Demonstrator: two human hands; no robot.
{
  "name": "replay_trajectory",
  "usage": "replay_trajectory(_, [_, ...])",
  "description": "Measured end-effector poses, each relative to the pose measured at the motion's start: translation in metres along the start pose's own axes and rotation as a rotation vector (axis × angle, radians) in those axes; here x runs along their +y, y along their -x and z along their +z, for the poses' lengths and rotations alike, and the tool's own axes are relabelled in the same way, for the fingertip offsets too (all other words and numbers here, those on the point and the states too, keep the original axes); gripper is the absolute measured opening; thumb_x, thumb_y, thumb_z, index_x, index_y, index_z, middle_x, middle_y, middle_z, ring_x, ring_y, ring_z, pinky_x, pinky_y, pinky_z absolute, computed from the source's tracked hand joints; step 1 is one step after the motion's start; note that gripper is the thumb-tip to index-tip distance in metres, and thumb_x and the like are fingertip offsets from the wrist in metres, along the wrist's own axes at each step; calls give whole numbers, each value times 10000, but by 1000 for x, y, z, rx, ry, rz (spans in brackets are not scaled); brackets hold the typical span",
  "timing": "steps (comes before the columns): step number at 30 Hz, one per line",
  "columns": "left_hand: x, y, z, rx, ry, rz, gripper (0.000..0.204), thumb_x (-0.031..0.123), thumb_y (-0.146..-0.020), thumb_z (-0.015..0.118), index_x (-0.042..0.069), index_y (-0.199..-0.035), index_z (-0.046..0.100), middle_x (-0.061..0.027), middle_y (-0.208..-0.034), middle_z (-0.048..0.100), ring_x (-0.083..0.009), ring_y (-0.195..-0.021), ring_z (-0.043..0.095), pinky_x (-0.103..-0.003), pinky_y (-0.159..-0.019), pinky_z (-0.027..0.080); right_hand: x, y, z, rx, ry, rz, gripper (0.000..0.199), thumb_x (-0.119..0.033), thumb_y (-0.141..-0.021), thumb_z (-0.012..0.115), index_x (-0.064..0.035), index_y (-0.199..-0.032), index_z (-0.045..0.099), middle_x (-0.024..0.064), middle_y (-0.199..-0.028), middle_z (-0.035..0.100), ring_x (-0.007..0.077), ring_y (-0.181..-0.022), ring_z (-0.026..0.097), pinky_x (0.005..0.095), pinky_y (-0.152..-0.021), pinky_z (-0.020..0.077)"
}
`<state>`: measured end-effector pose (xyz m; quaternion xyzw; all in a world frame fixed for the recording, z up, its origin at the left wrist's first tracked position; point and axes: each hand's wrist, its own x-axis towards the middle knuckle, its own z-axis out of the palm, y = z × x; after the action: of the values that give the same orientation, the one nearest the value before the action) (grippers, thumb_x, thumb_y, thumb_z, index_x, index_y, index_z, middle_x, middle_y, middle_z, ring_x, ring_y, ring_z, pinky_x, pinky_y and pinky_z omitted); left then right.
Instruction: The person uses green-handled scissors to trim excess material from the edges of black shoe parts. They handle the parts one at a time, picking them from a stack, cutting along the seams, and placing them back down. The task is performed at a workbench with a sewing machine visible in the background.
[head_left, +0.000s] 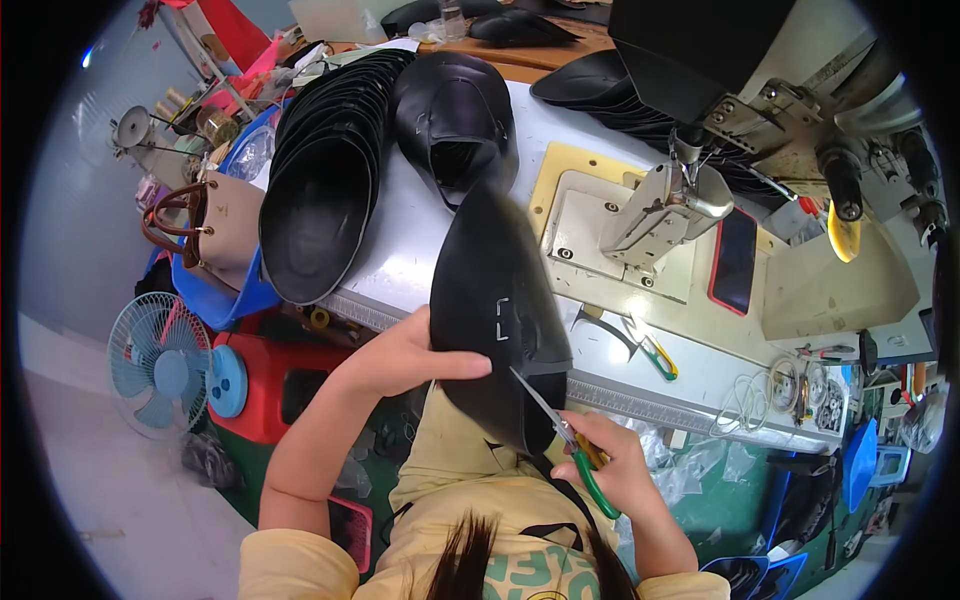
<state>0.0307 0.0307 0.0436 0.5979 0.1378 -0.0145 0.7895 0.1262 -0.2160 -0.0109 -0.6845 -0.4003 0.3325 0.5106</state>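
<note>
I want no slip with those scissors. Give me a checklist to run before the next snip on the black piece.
1. Left hand grips the black leather piece: ok, thumb lies across its face.
2. Right hand holds the green-handled scissors: ok.
3. Blades meet the piece at its lower edge: ok, the tip lies against it.
4. Left fingers out of the blade line: ok, the thumb tip sits a little above the tip.
5. White stitched mark away from the blades: ok.
6. Thread or edge to be snipped is visible: cannot tell, too small.
</note>
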Motion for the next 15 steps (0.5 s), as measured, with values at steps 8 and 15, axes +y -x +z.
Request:
replay_trajectory(8, [-25, -6, 20, -4, -132, 298, 312, 12, -801, 597, -5, -1104, 522, -42, -1035, 571, -119, -938, 524, -279, -824, 430, 5, 21, -4, -3, -513, 244, 531, -86, -732, 717, 25, -1201, 495, 34, -881, 547, 74, -786, 506, 207, -707, 437])
replay_trajectory(15, [-42, -5, 32, 58, 22, 287, 300, 2, -811, 582, 6, -1104, 518, -40, -1029, 571, -111, -934, 528, -267, -820, 432, 8, 19, -2, -20, -481, 214, 531, -99, -727, 724, 26, -1192, 499, 24, -949, 522, 71, -776, 476, 199, -688, 421])
